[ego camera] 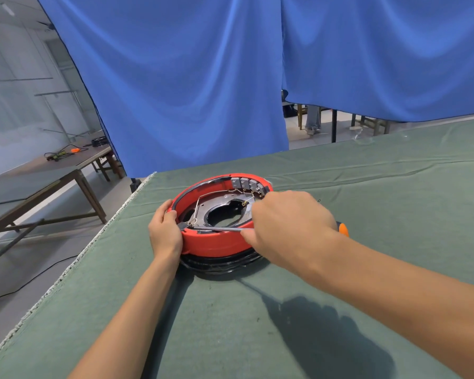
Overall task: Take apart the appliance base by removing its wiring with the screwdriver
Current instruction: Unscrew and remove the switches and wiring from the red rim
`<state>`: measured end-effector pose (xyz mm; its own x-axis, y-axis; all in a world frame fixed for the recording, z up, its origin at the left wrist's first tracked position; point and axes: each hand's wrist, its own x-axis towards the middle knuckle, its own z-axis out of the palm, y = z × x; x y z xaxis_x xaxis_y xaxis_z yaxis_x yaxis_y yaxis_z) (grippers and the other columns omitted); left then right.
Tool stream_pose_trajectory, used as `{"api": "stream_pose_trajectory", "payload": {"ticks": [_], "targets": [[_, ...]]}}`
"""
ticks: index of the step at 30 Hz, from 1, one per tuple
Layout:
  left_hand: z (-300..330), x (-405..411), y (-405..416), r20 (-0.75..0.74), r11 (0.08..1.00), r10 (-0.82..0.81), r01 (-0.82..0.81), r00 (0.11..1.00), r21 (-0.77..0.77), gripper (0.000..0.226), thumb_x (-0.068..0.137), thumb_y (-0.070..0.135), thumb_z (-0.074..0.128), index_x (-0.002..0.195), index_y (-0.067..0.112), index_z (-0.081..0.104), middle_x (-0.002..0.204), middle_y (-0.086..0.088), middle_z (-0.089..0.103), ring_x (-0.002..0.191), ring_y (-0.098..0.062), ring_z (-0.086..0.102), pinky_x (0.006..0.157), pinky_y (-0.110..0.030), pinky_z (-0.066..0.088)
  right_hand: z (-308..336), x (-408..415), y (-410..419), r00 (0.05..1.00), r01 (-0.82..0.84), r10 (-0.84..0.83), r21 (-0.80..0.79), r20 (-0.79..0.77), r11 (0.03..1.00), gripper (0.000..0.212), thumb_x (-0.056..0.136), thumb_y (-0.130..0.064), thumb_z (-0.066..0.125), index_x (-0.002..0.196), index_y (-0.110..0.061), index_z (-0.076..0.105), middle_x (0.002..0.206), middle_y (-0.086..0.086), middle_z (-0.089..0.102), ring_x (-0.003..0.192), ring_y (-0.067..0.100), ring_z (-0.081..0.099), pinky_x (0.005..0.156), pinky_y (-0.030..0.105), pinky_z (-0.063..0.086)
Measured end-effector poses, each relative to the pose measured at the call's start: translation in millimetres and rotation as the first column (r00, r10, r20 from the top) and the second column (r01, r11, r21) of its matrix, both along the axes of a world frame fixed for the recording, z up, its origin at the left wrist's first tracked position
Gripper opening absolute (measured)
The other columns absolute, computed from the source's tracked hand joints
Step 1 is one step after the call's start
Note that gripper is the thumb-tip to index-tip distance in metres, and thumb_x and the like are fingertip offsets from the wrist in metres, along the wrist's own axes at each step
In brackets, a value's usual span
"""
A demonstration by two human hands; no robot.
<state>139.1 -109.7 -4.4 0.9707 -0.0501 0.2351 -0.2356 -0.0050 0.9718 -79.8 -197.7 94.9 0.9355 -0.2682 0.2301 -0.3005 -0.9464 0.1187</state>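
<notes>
The base (216, 242), a round red ring with a black lower part, lies on the green cloth of the worktop (340, 187), near its left edge and ahead of the person. Inside the ring sits a metal plate (225, 212) with a large central opening. A row of grey switch blocks (248, 184) lines the far inner wall of the ring, and thin wires (216, 192) run from them across the plate toward the left side. The left hand (164, 231) grips the near-left rim of the base, fingers curled over the edge and thumb on the outer wall. The right hand (288, 225) is closed round the screwdriver (216, 228), holding it nearly level over the near side of the ring. The orange end of its handle shows behind the right wrist. The metal shaft points left, and its tip meets a small fitting at the inner left wall, just beside the left thumb. Whether the tip sits in a screw cannot be told. A blue curtain (189, 91) hangs behind the worktop. A brown table (66, 165) stands to the left and carries cables.
</notes>
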Motion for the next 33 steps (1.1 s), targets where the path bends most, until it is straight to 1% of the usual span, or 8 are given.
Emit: {"api": "stream_pose_trajectory", "payload": {"ticks": [3, 6, 10, 13, 16, 22, 26, 33], "targets": [[-2.7, 2.9, -1.2, 0.001, 1.0, 0.005, -0.005, 1.0, -0.022, 0.034, 0.094, 0.002, 0.041, 0.123, 0.007, 0.06, 0.115, -0.004, 0.058, 0.08, 0.001, 0.056, 0.06, 0.001, 0.039, -3.9, 0.6, -15.2, 1.0, -0.009, 0.009, -0.018, 0.017, 1.0, 0.045, 0.096, -0.041, 0.043, 0.061, -0.016, 0.029, 0.062, 0.001, 0.034, 0.062, 0.027, 0.04, 0.045, 0.03, 0.018], [-3.9, 2.2, -2.0, -0.006, 0.999, 0.009, -0.009, 1.0, -0.047, 0.034, 0.094, 0.002, 0.04, 0.122, 0.008, 0.06, 0.11, -0.003, 0.058, 0.063, 0.013, 0.057, 0.053, 0.001, 0.039, -6.1, 3.7, -25.3, 0.999, -0.025, 0.026, -0.023, 0.028, 0.999, 0.049, 0.095, -0.046, 0.044, 0.058, -0.018, 0.027, 0.059, 0.0, 0.03, 0.049, 0.021, 0.03, 0.044, 0.03, 0.017], [-2.8, -1.5, -0.8, 0.004, 1.0, 0.012, -0.012, 1.0, -0.025, 0.033, 0.094, 0.004, 0.041, 0.116, 0.015, 0.062, 0.109, 0.001, 0.061, 0.08, 0.004, 0.059, 0.071, -0.008, 0.042, -10.9, 14.3, -25.9, 0.997, -0.057, 0.059, -0.043, 0.04, 0.997, 0.051, 0.095, -0.047, 0.043, 0.057, -0.018, 0.025, 0.057, -0.001, 0.029, 0.046, 0.017, 0.025, 0.043, 0.028, 0.016], [-3.0, -4.2, -0.9, 0.011, 0.999, -0.011, 0.012, 1.0, -0.043, 0.032, 0.093, 0.002, 0.042, 0.113, 0.015, 0.063, 0.104, 0.003, 0.062, 0.086, -0.003, 0.058, 0.071, -0.007, 0.044, -16.0, 24.5, -19.6, 0.995, -0.082, 0.085, -0.064, 0.042, 0.995, 0.05, 0.095, -0.047, 0.044, 0.058, -0.018, 0.024, 0.057, -0.001, 0.027, 0.048, 0.02, 0.026, 0.043, 0.028, 0.017], [-2.4, -4.2, -0.8, -0.005, 0.997, -0.021, 0.021, 1.0, -0.07, 0.033, 0.092, 0.001, 0.043, 0.116, 0.01, 0.064, 0.104, 0.001, 0.064, 0.093, -0.011, 0.059, 0.084, -0.019, 0.046, -9.5, 21.8, -29.4, 0.998, -0.047, 0.049, -0.048, 0.048, 0.998, 0.053, 0.09, -0.054, 0.046, 0.056, -0.019, 0.024, 0.057, -0.003, 0.027, 0.049, 0.021, 0.028, 0.044, 0.028, 0.019], [-2.0, 1.5, -3.0, -0.051, 0.991, -0.068, 0.061, 0.996, -0.116, 0.03, 0.093, 0.003, 0.045, 0.112, 0.016, 0.064, 0.111, -0.004, 0.064, 0.098, -0.016, 0.061, 0.073, -0.014, 0.052, -13.7, 5.5, -51.3, 0.999, -0.013, 0.019, -0.144, 0.043, 0.989, 0.058, 0.088, -0.066, 0.039, 0.055, -0.018, 0.039, 0.052, -0.004, 0.031, 0.043, 0.013, 0.025, 0.041, 0.028, 0.015], [-0.4, 1.2, -2.2, -0.061, 0.994, -0.073, 0.067, 0.996, -0.091, 0.031, 0.092, 0.004, 0.046, 0.114, 0.014, 0.064, 0.116, -0.007, 0.065, 0.11, -0.022, 0.06, 0.1, -0.038, 0.045, -16.6, 2.8, -52.6, 0.998, 0.011, -0.001, -0.143, 0.067, 0.99, 0.058, 0.088, -0.065, 0.039, 0.055, -0.018, 0.035, 0.052, -0.004, 0.029, 0.042, 0.013, 0.023, 0.042, 0.028, 0.014], [0.3, -0.9, -2.0, -0.069, 0.992, -0.091, 0.084, 0.993, -0.096, 0.031, 0.092, 0.003, 0.045, 0.112, 0.017, 0.064, 0.118, -0.009, 0.065, 0.111, -0.023, 0.06, 0.102, -0.041, 0.044, -23.4, -2.5, -55.5, 0.997, 0.044, -0.037, -0.088, 0.075, 0.995, 0.059, 0.088, -0.067, 0.035, 0.056, -0.018, 0.037, 0.054, -0.004, 0.033, 0.044, 0.013, 0.027, 0.042, 0.029, 0.015]]}}
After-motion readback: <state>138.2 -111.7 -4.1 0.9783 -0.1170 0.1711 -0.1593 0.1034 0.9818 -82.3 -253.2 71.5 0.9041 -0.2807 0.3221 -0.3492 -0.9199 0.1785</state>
